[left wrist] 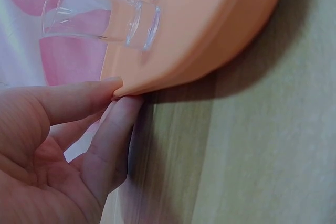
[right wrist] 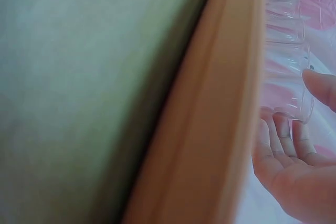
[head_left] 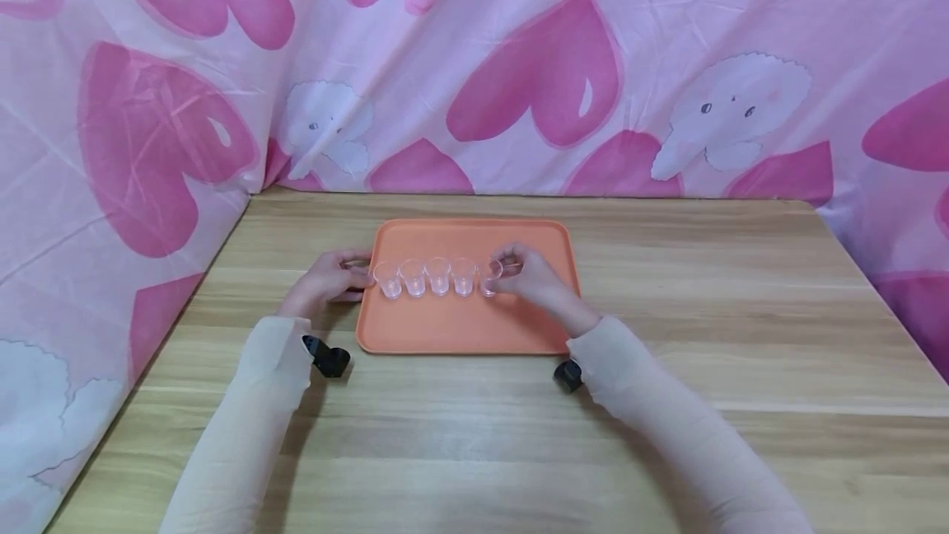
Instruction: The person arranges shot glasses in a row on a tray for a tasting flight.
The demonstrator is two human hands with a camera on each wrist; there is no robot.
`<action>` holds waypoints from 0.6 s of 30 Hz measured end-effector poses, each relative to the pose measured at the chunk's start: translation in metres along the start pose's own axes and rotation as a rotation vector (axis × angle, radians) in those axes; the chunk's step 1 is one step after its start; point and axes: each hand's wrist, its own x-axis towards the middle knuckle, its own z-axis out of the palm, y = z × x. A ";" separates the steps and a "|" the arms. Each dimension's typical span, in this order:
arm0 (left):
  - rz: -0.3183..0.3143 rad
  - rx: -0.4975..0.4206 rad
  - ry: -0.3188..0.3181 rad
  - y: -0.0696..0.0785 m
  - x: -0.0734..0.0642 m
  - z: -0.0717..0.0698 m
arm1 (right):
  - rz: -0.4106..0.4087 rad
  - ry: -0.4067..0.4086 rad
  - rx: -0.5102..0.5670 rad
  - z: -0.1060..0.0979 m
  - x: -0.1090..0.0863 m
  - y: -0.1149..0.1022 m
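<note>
Several small clear cups stand upright in a row across an orange tray [head_left: 460, 328]. At the left rim of the tray is my left hand [head_left: 326, 278]; the left wrist view shows its thumb and fingers pinching that edge, close to the leftmost cup [head_left: 390, 283]. My right hand [head_left: 535, 277] has its thumb and fingers around the rightmost cup [head_left: 489, 272], which stands slightly apart from the others. In the right wrist view the thumb is at that cup's upper side, the fingers are along its other side, and the tray edge partly hides its base.
The tray lies on a wood-grain table [head_left: 460, 435]. A pink curtain [head_left: 519, 105] with hearts hangs behind the table and along its left side. Small black devices sit at the left wrist [head_left: 328, 357] and the right wrist [head_left: 568, 376].
</note>
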 end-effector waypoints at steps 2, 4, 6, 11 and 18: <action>-0.003 0.003 0.002 -0.001 0.000 0.000 | 0.010 -0.005 0.004 0.001 0.000 0.001; -0.006 0.008 0.004 -0.001 0.000 0.000 | 0.010 -0.006 0.002 0.002 0.001 0.002; -0.008 0.013 0.009 -0.001 0.000 0.000 | 0.009 -0.003 -0.004 0.002 0.001 0.002; -0.005 0.037 0.020 0.002 0.000 0.000 | 0.004 -0.007 -0.012 0.001 0.002 0.000; -0.003 0.060 0.050 0.005 0.005 0.001 | -0.025 -0.034 0.024 -0.005 0.001 0.001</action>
